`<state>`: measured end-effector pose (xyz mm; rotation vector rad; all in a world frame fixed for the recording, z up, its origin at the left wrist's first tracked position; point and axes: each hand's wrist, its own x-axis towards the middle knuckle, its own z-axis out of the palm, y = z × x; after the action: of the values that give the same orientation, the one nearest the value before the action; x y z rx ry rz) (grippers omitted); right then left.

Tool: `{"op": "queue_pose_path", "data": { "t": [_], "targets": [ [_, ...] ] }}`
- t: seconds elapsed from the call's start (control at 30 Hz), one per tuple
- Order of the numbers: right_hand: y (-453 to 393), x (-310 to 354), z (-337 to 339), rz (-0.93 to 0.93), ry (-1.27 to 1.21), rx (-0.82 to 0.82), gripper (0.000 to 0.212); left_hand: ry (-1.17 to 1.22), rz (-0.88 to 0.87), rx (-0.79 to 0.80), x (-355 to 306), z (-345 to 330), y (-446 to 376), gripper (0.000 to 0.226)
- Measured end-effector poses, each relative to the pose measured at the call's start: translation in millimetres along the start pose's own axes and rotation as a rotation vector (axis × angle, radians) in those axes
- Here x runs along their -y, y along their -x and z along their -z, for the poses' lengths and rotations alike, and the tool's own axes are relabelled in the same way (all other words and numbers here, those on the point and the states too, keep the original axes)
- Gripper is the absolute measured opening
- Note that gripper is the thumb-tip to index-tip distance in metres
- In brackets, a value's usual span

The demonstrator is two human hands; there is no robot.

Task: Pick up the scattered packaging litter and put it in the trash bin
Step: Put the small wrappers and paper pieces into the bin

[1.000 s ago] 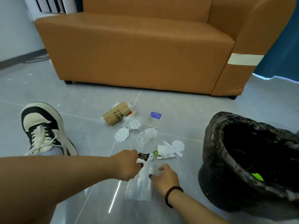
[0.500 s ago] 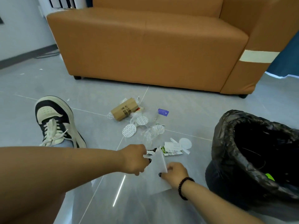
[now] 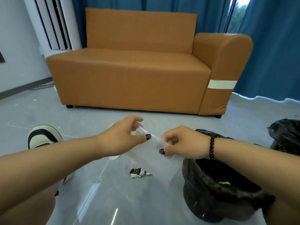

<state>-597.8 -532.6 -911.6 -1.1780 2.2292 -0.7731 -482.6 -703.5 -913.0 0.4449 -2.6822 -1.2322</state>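
Head view has both hands up in front of the chest with a clear, thin plastic bag [image 3: 154,150] stretched between them. The left hand [image 3: 123,138] pinches the bag's far-left top corner between thumb and fingers, a narrow grip, and the right hand [image 3: 181,142] pinches the top edge nearer the right, fingers curled tight on the film. So the bag is off the grey tile floor [image 3: 100,200], hanging in the air just left of the black-lined round trash bin [image 3: 211,205], its lower part draping toward the bin's rim.

Handling-wise I'd guess it's basically weightless, floppy and a bit slick, so pinching an edge or balling it up works better than a flat grab. It could drift on the way down, so I'd release it low over the bin.

Its top edge runs at a slant, far-left down to near-right, and the long axis looks like it hangs downward from that edge, though the see-through film makes the bottom hard to trace.

A crumpled black, white and green wrapper [image 3: 139,172] lies on the floor below the hands.
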Motion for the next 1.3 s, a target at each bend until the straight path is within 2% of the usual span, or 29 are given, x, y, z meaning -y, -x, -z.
{"op": "queue_pose_path", "data": {
  "t": [0.1, 0.17, 0.23, 0.4, 0.47, 0.57, 0.7, 0.8, 0.97, 1.07, 1.17, 1.3],
  "targets": [
    [21.4, 7.1, 28.8, 0.094, -0.099, -0.083, 0.012, 0.135, -0.108, -0.036, -36.9, 16.1, 9.4, 0.020],
    [31.5, 8.9, 42.2, 0.155, -0.162, -0.158, 0.008, 0.184, -0.142, -0.055, -50.0, 15.7, 15.0, 0.013],
    [38.5, 12.5, 50.0, 0.210, -0.202, -0.234, 0.004, 0.212, -0.162, -0.083, -57.8, 11.4, 18.3, 0.011],
    [53.9, 20.4, 58.4, 0.319, -0.236, -0.387, 0.012, 0.400, -0.121, -0.112, -67.5, 7.9, 22.5, 0.023],
    [63.1, 23.1, 60.7, 0.344, -0.292, -0.418, 0.015, 0.428, -0.088, -0.093, -70.9, 9.5, 25.2, 0.031],
    [70.9, 25.6, 63.5, 0.364, -0.277, -0.487, 0.023, 0.458, -0.087, -0.038, -76.0, 11.7, 28.4, 0.028],
    [72.4, 25.6, 67.8, 0.365, -0.275, -0.478, 0.026, 0.510, -0.118, -0.033, -79.9, 18.3, 33.3, 0.033],
    [69.6, 28.1, 68.3, 0.397, -0.291, -0.468, 0.027, 0.553, -0.128, -0.055, -79.2, 23.4, 33.3, 0.021],
    [62.4, 33.4, 66.9, 0.464, -0.361, -0.436, 0.037, 0.715, -0.067, -0.043, -73.0, 25.0, 32.4, 0.033],
    [59.9, 33.1, 64.4, 0.410, -0.457, -0.393, 0.035, 0.796, -0.044, -0.033, -69.0, 24.4, 31.6, 0.037],
    [57.2, 33.7, 60.2, 0.366, -0.505, -0.423, 0.035, 0.853, -0.067, 0.021, -66.5, 24.6, 31.9, 0.027],
    [53.5, 32.1, 54.8, 0.368, -0.472, -0.434, 0.034, 0.795, -0.032, 0.032, -64.0, 21.8, 34.6, 0.024]
  ]
}}
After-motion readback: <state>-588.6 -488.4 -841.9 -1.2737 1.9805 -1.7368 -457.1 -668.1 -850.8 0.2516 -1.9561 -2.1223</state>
